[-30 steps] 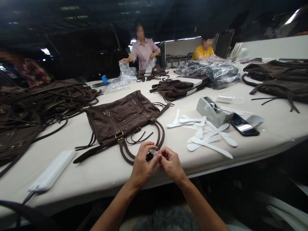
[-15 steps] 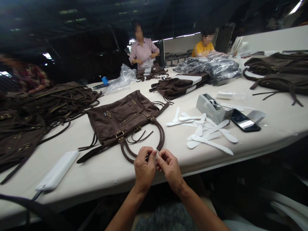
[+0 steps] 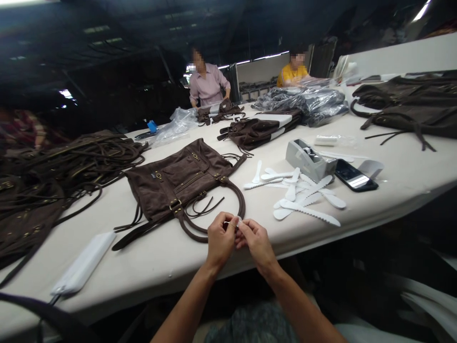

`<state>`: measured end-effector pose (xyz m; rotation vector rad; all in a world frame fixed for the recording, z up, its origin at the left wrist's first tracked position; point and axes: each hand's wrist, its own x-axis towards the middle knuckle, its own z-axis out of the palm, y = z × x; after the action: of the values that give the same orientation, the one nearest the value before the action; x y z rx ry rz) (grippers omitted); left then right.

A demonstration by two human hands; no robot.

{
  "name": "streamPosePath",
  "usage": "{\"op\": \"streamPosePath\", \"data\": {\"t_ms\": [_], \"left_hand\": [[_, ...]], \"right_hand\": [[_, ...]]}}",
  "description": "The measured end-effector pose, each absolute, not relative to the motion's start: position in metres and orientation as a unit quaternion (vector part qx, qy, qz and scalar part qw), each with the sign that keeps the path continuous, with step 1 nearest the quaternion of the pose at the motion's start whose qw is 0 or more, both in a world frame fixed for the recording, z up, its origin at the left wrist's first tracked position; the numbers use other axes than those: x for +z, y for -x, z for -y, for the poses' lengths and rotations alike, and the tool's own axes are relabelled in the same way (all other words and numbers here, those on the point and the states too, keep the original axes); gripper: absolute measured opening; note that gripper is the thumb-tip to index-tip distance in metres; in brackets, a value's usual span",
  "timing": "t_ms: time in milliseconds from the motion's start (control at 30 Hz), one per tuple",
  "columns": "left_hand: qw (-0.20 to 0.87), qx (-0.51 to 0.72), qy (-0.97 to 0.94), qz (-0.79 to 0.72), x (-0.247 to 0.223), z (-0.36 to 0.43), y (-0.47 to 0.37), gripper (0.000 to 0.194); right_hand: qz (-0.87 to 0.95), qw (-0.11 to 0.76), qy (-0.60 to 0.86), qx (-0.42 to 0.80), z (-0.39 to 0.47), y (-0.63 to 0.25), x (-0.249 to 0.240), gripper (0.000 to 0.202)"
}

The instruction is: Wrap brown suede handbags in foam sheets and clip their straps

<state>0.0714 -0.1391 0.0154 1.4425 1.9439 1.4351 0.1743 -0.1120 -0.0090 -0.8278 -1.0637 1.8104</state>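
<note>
A brown handbag (image 3: 182,181) lies flat on the pale table, its two looped handles towards me. My left hand (image 3: 222,238) and my right hand (image 3: 255,242) meet fingertip to fingertip at the near end of the handle loops. Both are pinched on a small white piece (image 3: 239,221), whose shape is mostly hidden by the fingers. Right of the handles lie several white notched strips (image 3: 307,209), loosely heaped beside a grey tape dispenser (image 3: 309,159).
A black phone (image 3: 355,175) lies right of the dispenser. Brown bags (image 3: 82,162) are piled at left, near a white wrapped bar (image 3: 84,263). More bags (image 3: 410,102) and plastic-wrapped bundles (image 3: 303,102) stand behind. Two people work across the table; another is at far left.
The view has shifted slightly. Both hands remain pinched together at the white piece. The person in the pink shirt has lowered their hands and leans towards the bag there.
</note>
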Motion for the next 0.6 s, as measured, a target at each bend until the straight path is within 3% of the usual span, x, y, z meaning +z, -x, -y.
{"op": "streamPosePath", "data": {"t_ms": [133, 333, 600], "left_hand": [[0.096, 0.528, -0.520, -0.665, 0.008, 0.149, -0.082, 0.018], [0.143, 0.555, -0.474, -0.668, 0.006, 0.161, -0.078, 0.019], [0.109, 0.546, -0.510, -0.656, 0.006, 0.167, -0.079, 0.015]], "right_hand": [[0.482, 0.407, 0.340, 0.697, 0.115, -0.175, -0.012, 0.044], [0.505, 0.385, 0.350, 0.689, 0.120, -0.174, -0.015, 0.048], [0.508, 0.396, 0.356, 0.677, 0.122, -0.172, -0.014, 0.046]]}}
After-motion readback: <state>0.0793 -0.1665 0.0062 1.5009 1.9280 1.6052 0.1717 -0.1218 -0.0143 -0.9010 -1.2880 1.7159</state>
